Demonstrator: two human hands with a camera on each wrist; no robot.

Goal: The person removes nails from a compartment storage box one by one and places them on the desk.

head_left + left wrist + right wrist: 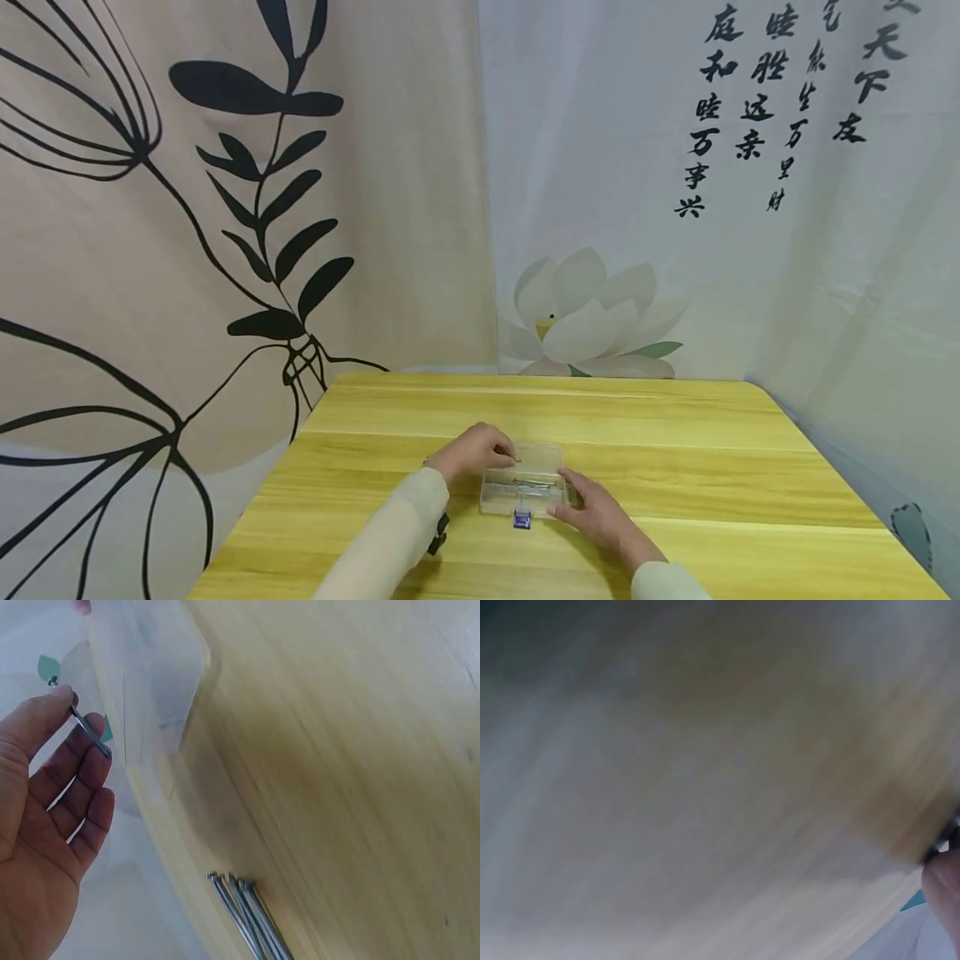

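My left hand (474, 451) is over the left part of a clear plastic box (498, 502), whose lid stands open at the back. Its thumb and fingers pinch a metal nail (90, 733), with the head sticking out past the thumb. Several slim nails (534, 482) lie inside the box. My right hand (600, 512) holds the box at its right side, thumb in front and fingers behind. The right wrist view is blurred; only a thumb (945, 885) beside something dark shows at its edge.
Several long nails (251, 919) lie side by side on the wooden table (675, 450). A small blue piece (522, 519) sits at the box's front edge. Behind the table hangs a printed curtain (420, 208).
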